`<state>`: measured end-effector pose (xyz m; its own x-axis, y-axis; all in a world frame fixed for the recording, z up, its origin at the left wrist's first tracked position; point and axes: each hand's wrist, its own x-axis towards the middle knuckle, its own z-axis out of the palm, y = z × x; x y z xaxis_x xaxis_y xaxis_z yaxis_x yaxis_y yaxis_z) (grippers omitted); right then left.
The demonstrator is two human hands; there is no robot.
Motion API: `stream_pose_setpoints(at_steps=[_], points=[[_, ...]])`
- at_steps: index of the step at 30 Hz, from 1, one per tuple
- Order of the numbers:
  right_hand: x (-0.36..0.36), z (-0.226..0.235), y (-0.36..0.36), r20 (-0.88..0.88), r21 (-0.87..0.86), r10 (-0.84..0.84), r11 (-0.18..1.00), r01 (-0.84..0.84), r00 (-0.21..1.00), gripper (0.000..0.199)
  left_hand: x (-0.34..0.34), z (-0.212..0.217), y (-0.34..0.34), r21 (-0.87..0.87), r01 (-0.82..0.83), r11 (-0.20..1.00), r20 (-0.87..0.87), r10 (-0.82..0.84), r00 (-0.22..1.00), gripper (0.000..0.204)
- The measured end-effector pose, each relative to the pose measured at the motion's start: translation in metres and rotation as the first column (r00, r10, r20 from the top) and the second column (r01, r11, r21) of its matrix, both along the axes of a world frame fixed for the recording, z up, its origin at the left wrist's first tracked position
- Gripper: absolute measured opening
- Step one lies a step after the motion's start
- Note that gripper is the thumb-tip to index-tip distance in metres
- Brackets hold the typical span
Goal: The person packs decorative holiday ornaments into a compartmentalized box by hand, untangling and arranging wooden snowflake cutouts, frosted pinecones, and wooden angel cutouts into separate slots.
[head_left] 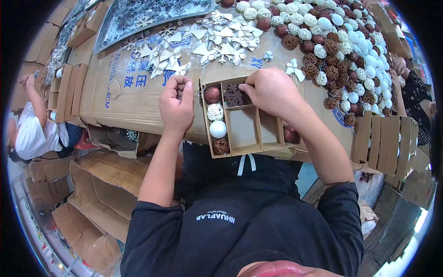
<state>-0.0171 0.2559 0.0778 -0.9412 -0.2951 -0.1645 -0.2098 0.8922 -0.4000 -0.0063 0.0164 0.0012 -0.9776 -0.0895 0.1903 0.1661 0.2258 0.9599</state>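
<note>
A shallow cardboard box [206, 131] with dividers stands at the table's near edge. Its left column holds a glittery red-brown ball [212, 95], a cream woven ball [215, 112], a white ball [218, 129] and a brown woven ball [220, 147]. My right hand [277, 92] reaches over the box and pinches a dark brown snowflake ornament [234, 95] in the top middle compartment. Another red-brown ball [291, 134] sits at the box's right end. Just left of the box, my left hand [178, 105] is closed with fingers curled; whatever they hold, if anything, is hidden.
White wooden cutouts [226, 39] lie spread beyond the box. A metal tray [99, 39] of small ornaments stands at the far left, and piled balls [341, 55] cover the right. Divided boxes [385, 143] stack at the right edge. Other people work on both sides.
</note>
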Motion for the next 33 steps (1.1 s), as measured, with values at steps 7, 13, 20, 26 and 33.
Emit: stream_pose_setpoints(at_steps=[7, 13, 20, 26, 33], points=[[-0.001, 0.005, -0.007, -0.072, 0.137, -0.028, 0.990, 0.038, 0.997, 0.030, -0.002, -0.001, 0.001, -0.018, -0.010, 1.000, 0.005, 0.010, 1.000, 0.008], [0.011, 0.005, -0.011, -0.365, -0.130, 0.069, 0.984, -0.125, 0.928, 0.017, -0.001, -0.003, -0.001, -0.004, -0.002, 1.000, 0.018, 0.002, 1.000, 0.010], [0.011, -0.001, -0.024, -0.134, 0.071, 0.061, 0.996, -0.052, 0.989, 0.014, -0.003, -0.006, -0.004, 0.150, 0.157, 0.976, -0.030, -0.154, 0.988, 0.010], [0.018, 0.017, -0.008, -0.172, -0.208, 0.101, 0.969, -0.137, 0.980, 0.019, 0.003, 0.012, 0.003, -0.351, 0.115, 0.929, -0.137, -0.172, 0.976, 0.026], [0.098, -0.001, 0.072, -0.159, -0.753, -0.656, 0.564, 0.339, 0.737, 0.019, -0.003, 0.004, -0.006, -0.194, 0.046, 0.980, -0.066, -0.060, 0.996, 0.015]])
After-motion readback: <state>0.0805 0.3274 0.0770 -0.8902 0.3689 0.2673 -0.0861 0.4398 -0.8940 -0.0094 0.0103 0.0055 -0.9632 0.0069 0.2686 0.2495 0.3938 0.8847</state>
